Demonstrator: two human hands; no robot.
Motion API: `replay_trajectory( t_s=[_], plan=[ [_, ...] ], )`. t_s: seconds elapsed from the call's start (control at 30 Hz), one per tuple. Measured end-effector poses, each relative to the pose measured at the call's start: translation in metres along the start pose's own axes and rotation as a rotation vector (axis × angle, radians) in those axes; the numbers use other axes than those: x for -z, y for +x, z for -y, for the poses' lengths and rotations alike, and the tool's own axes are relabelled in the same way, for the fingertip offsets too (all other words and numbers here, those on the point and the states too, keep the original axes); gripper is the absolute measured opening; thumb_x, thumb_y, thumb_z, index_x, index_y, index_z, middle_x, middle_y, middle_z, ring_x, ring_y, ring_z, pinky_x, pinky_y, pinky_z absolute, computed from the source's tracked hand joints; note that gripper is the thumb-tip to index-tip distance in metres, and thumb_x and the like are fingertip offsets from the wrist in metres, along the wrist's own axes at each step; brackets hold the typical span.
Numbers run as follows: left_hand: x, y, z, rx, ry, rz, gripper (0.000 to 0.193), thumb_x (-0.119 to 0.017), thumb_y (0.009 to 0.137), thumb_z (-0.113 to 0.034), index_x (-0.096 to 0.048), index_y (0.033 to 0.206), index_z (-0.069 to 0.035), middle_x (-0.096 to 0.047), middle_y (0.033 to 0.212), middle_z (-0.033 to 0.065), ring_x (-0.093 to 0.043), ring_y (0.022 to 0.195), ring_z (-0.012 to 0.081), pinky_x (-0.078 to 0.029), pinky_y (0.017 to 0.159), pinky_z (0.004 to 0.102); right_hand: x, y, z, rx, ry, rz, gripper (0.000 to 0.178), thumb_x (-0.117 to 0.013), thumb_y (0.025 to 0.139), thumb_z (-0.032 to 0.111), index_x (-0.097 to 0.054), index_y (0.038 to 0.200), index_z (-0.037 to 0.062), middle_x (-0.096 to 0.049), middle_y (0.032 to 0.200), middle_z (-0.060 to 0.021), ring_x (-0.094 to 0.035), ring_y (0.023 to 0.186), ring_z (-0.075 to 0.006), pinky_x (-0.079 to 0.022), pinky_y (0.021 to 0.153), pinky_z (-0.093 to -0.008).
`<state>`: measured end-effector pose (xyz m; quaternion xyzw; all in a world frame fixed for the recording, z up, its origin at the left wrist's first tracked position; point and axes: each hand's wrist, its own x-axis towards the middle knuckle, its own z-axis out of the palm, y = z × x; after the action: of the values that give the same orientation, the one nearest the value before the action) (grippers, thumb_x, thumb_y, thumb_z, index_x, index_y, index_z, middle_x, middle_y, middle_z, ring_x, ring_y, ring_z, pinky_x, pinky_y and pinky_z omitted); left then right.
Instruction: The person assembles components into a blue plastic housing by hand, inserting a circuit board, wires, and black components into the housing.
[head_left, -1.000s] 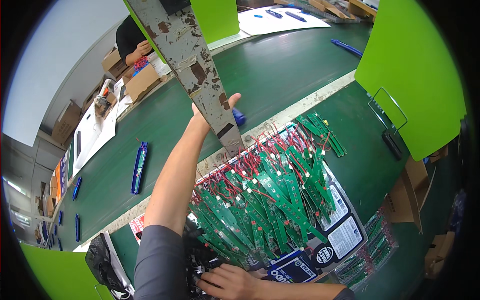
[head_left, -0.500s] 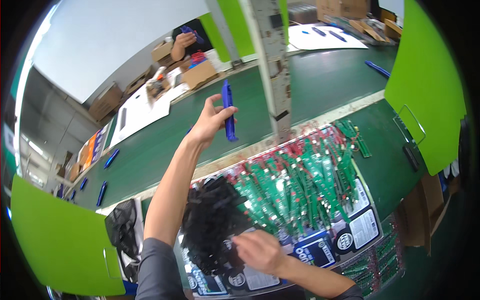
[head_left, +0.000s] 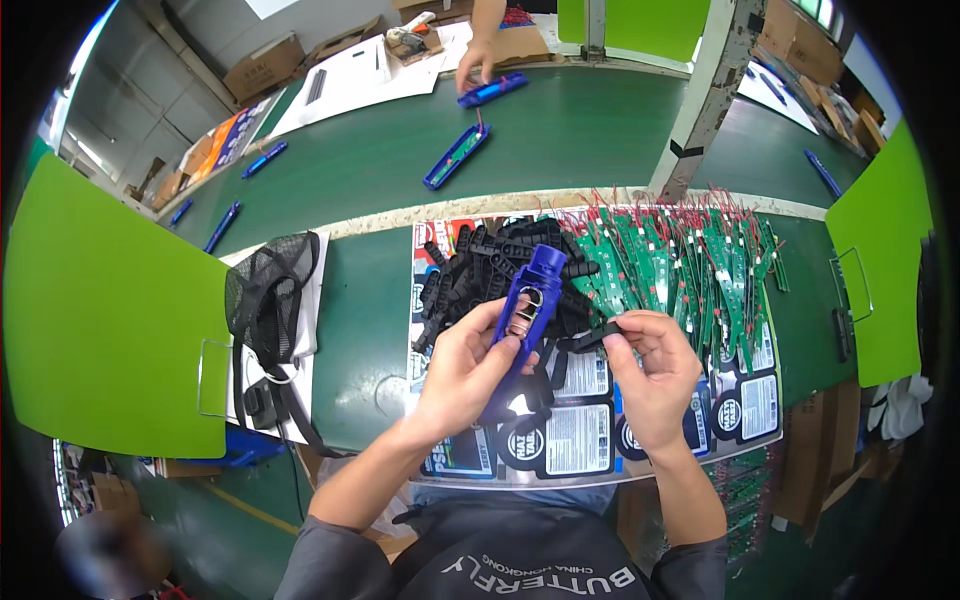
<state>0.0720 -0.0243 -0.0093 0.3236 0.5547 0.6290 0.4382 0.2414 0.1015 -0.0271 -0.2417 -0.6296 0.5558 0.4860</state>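
My left hand (head_left: pixel 455 385) grips a blue plastic housing (head_left: pixel 543 268), tilted upward, with an oblong opening in its face. Between the thumb and fingers of my right hand (head_left: pixel 655 385) is a small black plastic piece (head_left: pixel 594 338), just right of the housing and apart from it. Behind the housing lies a heap of similar black plastic pieces (head_left: pixel 475 272), partly hidden by it. To its right spreads a pile of narrow green circuit boards (head_left: pixel 690 260) with red wires. Both piles rest on a printed sheet (head_left: pixel 575 465).
Across the green belt (head_left: pixel 350 215), another person's hand (head_left: pixel 478 62) touches a blue housing (head_left: pixel 492 90); an opened one (head_left: pixel 457 157) with a board inside lies nearer. A metal post (head_left: pixel 700 115) rises behind the boards. Green panels (head_left: pixel 110 310) flank the bench. A black mesh bag (head_left: pixel 268 290) lies left.
My left hand has brought the blue housing down from above the belt to over the black pile. My right hand has lifted away from the pile with a black piece. The view has shifted.
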Motion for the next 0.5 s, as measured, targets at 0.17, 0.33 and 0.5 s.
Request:
replay_trajectory(
  t_s=[0.17,0.33,0.5],
  plan=[
    [-0.021,-0.015,0.013,0.038,-0.073,0.051,0.037,-0.05,0.101,0.001,-0.045,0.138,0.006,-0.064,0.113,0.0099,-0.064,0.097,0.0127,-0.055,0.086,0.0287,-0.009,-0.005,0.035,0.28,-0.35,0.095,0.02,-0.076,0.079,-0.005,-0.072,0.098,-0.0002,-0.066,0.101,-0.0127,-0.066,0.083,-0.0181,-0.052,0.07,-0.028],
    [-0.034,-0.019,0.024,-0.006,-0.131,0.15,0.042,-0.051,0.093,0.008,-0.048,0.136,0.007,-0.053,0.122,0.0083,-0.06,0.114,0.0154,-0.053,0.094,0.0303,-0.012,-0.012,0.037,0.293,-0.626,0.063,0.018,-0.08,0.075,0.004,-0.074,0.092,0.0043,-0.056,0.091,-0.0086,-0.059,0.085,-0.0244,-0.045,0.074,-0.0377],
    [-0.042,-0.018,0.032,-0.075,-0.045,0.101,0.038,-0.057,0.093,0.006,-0.054,0.131,0.007,-0.055,0.112,0.0079,-0.063,0.103,0.015,-0.055,0.086,0.0293,-0.011,-0.014,0.039,0.436,-0.854,0.075,0.016,-0.08,0.074,0.007,-0.073,0.088,0.0082,-0.054,0.09,-0.0074,-0.054,0.088,-0.0261,-0.037,0.074,-0.0404]
  ],
)
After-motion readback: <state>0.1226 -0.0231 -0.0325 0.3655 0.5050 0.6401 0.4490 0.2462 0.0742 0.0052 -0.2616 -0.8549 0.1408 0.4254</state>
